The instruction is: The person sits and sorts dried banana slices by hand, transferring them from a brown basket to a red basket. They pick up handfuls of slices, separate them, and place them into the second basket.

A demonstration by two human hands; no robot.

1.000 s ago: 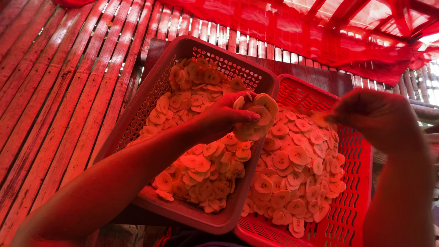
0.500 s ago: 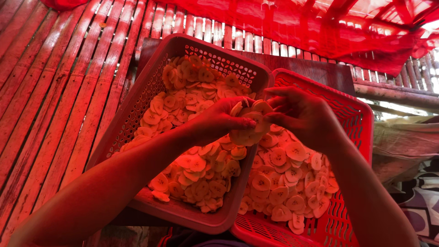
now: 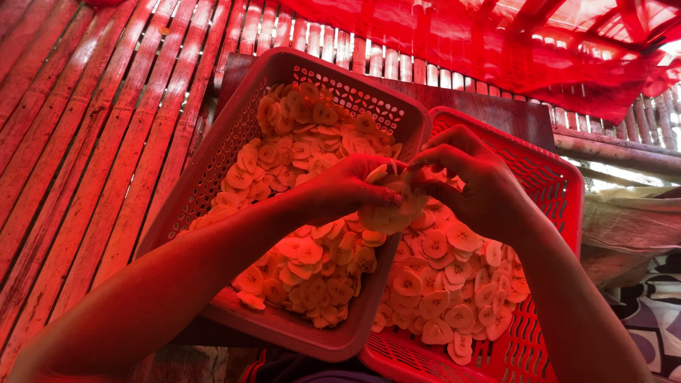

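Grip: the left hand (image 3: 347, 188) is curled shut around a stack of pale round slices (image 3: 389, 213), fingers wrapped over the top of it.
Other hand: the right hand (image 3: 472, 177) meets the stack from the right, its fingertips (image 3: 418, 170) pinched closed on the uppermost slice.
Stack's place: held above the shared rims of the two baskets, just off the right edge of the left basket (image 3: 234, 135); it looks piled roughly upright.
Nearer hand: both touch it; the left carries the weight, the right only works the top.
Left basket: dark red, perforated, heaped with loose slices (image 3: 298, 156).
Right of it: a brighter red basket (image 3: 560, 191), touching it, with slices spread (image 3: 447, 284) below the hands.
Beyond it: bamboo slat floor (image 3: 85, 142) and red netting (image 3: 496, 42).
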